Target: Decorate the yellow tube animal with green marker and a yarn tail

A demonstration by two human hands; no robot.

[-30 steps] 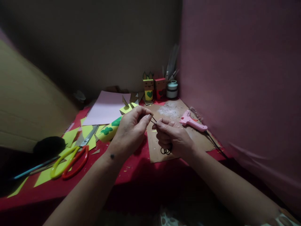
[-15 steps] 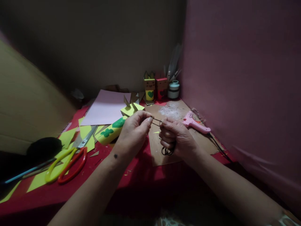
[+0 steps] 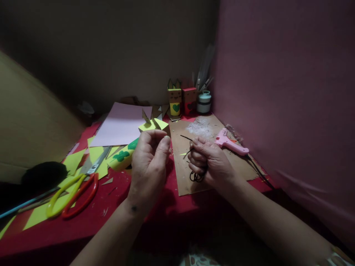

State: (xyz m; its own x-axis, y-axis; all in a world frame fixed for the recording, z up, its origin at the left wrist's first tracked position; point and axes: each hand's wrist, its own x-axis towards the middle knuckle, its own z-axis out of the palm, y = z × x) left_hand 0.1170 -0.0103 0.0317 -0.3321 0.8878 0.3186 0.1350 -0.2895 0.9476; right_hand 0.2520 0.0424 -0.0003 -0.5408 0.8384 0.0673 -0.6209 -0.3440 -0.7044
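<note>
My right hand (image 3: 208, 159) is closed around a black cord (image 3: 197, 177). A small bundle of its loops hangs below the fist, and a free end sticks out to the left above the thumb side. To the left of that end, my left hand (image 3: 151, 159) is raised with loosely curled fingers, the thumb close to the index finger. No cord shows in it, and it does not touch the strand. Behind the left hand lies a yellow tube figure (image 3: 119, 156) with green painted shapes, partly hidden, with a yellow box-shaped head (image 3: 161, 124) and cardboard ears.
Scissors (image 3: 91, 170) with yellow and red handles lie left on yellow scraps (image 3: 73, 162), near a black ball (image 3: 44, 174). Pink paper (image 3: 122, 122) is behind. A cardboard sheet (image 3: 185, 184) bears a pink glue gun (image 3: 231, 144). Two figures (image 3: 175, 101) and a jar (image 3: 204, 101) stand at the back.
My left hand has let go of the cord and moved left, turning more upright. My right hand still grips the cord, whose freed end now points left.
</note>
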